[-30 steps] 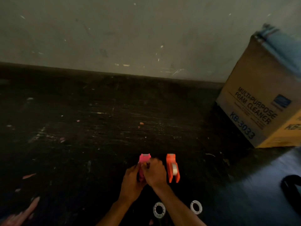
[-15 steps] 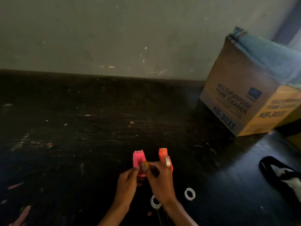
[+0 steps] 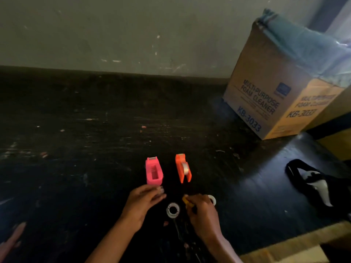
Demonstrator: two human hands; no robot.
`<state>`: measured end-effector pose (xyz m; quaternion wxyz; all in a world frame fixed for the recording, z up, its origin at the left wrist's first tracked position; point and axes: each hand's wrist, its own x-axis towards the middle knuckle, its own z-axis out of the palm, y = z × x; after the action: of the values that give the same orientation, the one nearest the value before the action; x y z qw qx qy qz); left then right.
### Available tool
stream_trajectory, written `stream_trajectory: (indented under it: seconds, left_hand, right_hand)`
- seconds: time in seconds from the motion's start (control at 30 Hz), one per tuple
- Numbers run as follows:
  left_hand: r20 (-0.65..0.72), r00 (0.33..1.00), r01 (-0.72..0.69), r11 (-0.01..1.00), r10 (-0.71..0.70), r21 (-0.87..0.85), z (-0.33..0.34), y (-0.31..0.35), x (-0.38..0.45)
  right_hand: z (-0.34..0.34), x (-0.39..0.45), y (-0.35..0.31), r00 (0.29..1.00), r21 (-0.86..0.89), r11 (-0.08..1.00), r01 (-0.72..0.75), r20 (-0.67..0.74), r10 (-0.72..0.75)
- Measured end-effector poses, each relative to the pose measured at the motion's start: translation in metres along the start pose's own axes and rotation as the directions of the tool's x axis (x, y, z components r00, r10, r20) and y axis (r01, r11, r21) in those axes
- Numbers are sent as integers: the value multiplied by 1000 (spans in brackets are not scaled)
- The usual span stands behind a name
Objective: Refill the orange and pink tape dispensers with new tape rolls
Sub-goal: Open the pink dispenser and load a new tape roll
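The pink dispenser (image 3: 153, 171) stands on the dark floor with its slot empty. To its right the orange dispenser (image 3: 183, 168) holds a clear tape roll. My left hand (image 3: 144, 202) lies just below the pink dispenser, fingers spread, with the fingertips at its near end and nothing in it. Pinched in the fingers of my right hand (image 3: 202, 211) is a small yellow piece (image 3: 187, 201). One white tape roll (image 3: 172, 209) lies flat between my hands. A second roll (image 3: 213, 199) peeks out behind my right hand.
A cardboard box (image 3: 266, 95) marked foam cleaner stands at the right against the wall. A black and white cloth item (image 3: 313, 183) lies on the floor to the right. A light wooden edge (image 3: 284, 247) crosses the bottom right. A bare limb (image 3: 11, 240) shows at bottom left.
Both hands have come off the pink dispenser and drawn back toward me. My right hand has brought the small yellow piece down beside the loose rolls. The view has shifted.
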<state>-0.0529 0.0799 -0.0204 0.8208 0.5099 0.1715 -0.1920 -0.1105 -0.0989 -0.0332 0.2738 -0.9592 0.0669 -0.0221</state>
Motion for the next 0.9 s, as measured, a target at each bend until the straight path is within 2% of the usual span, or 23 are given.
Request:
stream_trajectory:
  seconds: [0.07,0.13,0.3,0.43,0.5,0.63,0.7,0.77,0.83,0.9]
  left_hand:
    - [-13,1000,-6,1000,5,-16,-5,-1,-2]
    - [-24,1000,9,1000,-9,-10,-10,-3,-3]
    - [-74,995,70,994,-64,85,-20,-7,-7]
    - [-101,993,76,992,-65,104,-28,-7,-6]
    - [-114,991,80,993,-69,92,-32,-7,-5]
    - [-85,996,42,998,-38,36,-34,-8,-7]
    - [-76,996,39,999,-38,11,-35,-6,-10]
    - [-75,997,37,999,-36,13,-36,-3,-11]
    - [-59,998,17,1000,-15,23,-36,0,-14]
    - [-28,999,-33,997,35,70,-34,1,-16]
  right_hand:
    - [7,-7,7,995,-131,989,67,78,-57]
    - [15,-12,8,989,-175,977,125,105,-107]
    - [28,-8,1,976,-166,968,186,145,-163]
    - [25,-1,-3,982,-104,987,125,158,-108]
    - [23,4,-6,977,-120,980,156,166,-135]
    - [25,13,-23,912,-246,925,290,363,-189]
    - [27,14,-30,927,-111,963,247,317,-201]
    - [18,13,-38,970,220,974,55,218,-104]
    - [9,12,-44,967,560,822,-107,251,-46]
    - [0,12,-50,950,704,693,-156,300,-91]
